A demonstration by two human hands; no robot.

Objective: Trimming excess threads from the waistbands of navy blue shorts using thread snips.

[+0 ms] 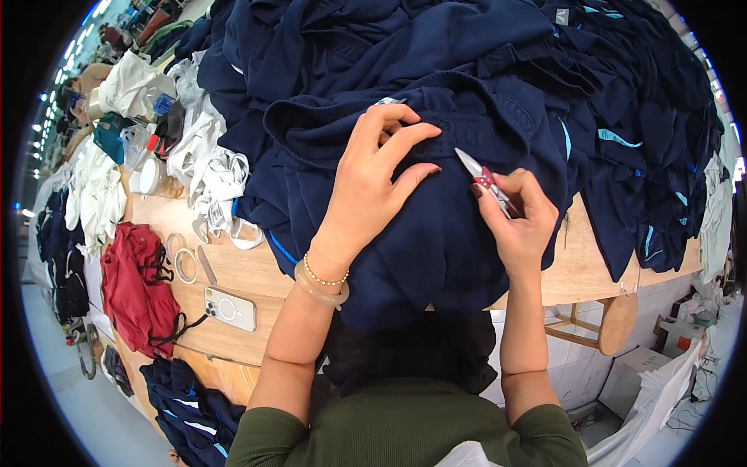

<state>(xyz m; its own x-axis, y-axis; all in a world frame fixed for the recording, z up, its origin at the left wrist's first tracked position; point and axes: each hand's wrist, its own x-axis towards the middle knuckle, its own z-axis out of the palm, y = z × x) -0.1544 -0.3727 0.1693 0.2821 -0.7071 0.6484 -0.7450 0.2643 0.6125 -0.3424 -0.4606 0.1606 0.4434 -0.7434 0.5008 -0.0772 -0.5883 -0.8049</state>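
Observation:
A navy garment with a gathered elastic waistband (475, 128), apparently trousers, lies spread before me and hangs over the near table edge. My left hand (373, 167) is on its waistband, fingers bent over the cloth, thumb and index finger a little apart at the tips. Red-handled thread snips (484, 177) are in my right hand (520, 222), between thumb and fingers. Their pointed silver blades aim up and left, just above the cloth and to the right of my left fingertips. A small pale patch (391, 101) shows behind my left knuckles.
A large heap of navy garments (622, 101) covers the far and right side. White cloth strips (214, 163), a red bag (138, 288), a phone (230, 309) and a tape roll (185, 265) lie at left. A wooden stool (617, 323) stands under the table's right side.

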